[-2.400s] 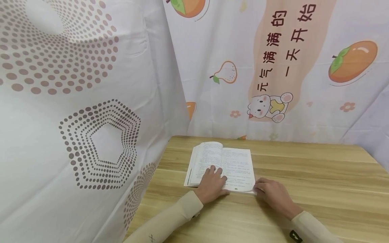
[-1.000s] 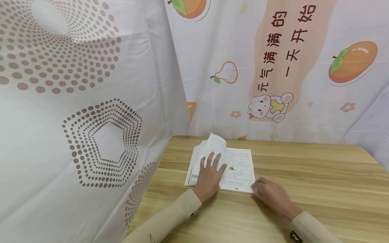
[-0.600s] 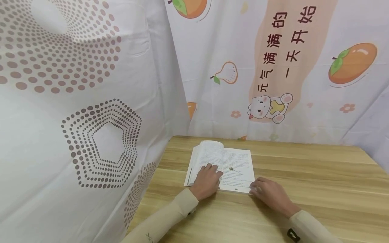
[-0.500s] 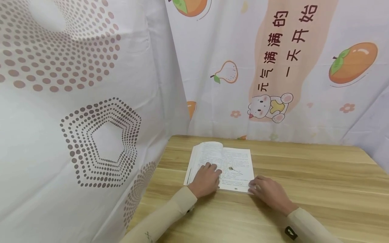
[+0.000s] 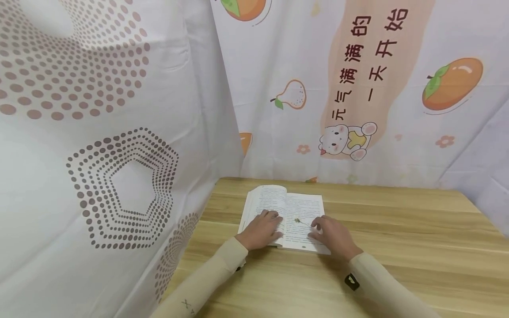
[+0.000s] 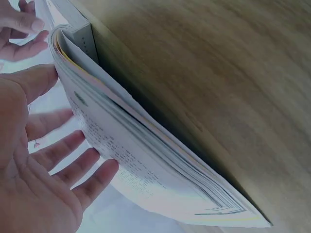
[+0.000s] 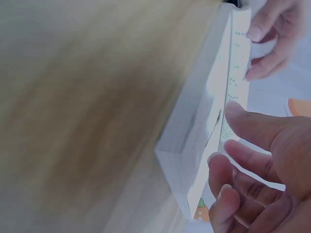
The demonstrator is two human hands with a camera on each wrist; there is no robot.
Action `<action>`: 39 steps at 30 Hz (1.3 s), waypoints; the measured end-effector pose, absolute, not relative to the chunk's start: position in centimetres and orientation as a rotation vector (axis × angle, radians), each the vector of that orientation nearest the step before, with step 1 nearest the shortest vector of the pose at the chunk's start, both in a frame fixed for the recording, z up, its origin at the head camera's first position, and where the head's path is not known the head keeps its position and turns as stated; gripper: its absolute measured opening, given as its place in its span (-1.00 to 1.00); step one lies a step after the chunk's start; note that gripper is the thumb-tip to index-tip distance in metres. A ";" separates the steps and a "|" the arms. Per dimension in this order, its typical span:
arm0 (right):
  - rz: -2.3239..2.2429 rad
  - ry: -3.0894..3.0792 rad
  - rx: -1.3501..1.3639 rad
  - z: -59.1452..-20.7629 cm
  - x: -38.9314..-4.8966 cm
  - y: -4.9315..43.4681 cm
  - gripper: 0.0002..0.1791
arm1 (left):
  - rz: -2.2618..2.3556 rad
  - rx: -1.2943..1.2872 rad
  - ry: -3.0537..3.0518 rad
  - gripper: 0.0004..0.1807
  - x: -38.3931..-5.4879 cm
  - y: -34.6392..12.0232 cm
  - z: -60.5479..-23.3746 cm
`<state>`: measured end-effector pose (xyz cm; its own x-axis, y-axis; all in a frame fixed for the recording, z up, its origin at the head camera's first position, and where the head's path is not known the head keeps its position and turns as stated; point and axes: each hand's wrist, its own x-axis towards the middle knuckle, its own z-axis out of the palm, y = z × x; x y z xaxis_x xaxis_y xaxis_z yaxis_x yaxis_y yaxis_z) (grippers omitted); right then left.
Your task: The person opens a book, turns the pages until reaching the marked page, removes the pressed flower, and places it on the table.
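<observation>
An open paperback book [image 5: 305,202] lies on the table, its left pages bowed up in a thick curve. On the right page rests a small dried flower [image 5: 297,220] with a thin stem. My left hand [image 5: 260,229] presses the left page near the spine; in the left wrist view its fingers [image 6: 95,167] spread across the printed sheet. Over the right page, my right hand [image 5: 334,236] hovers by the stem's end. The right wrist view has its thumb and bent fingers apart, nothing between them, beside the flower [image 7: 214,127].
The book lies on a wooden table [image 5: 397,229] near its left side. A patterned white curtain [image 5: 131,185] hangs along the left, and another with fruit prints [image 5: 294,132] rises behind the table's back edge.
A page has been turned leftward, uncovering the dried flower. My left hand has since settled lower on the left pages. The right hand has moved from the book's lower right corner in toward the stem.
</observation>
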<state>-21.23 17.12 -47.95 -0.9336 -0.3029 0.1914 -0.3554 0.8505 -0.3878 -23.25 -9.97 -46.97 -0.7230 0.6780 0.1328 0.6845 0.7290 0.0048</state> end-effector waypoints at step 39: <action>0.852 -3.001 0.428 -49.8 -25.5 16.6 -0.91 | -0.151 -1.222 -2.875 -0.21 -23.7 -11.6 -46.5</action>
<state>-25.48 16.61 -49.75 -0.9630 -0.2612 0.0666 -0.2572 0.8165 -0.5169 -23.73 -11.60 -46.48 -0.6944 0.7179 0.0506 0.7192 0.6898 0.0832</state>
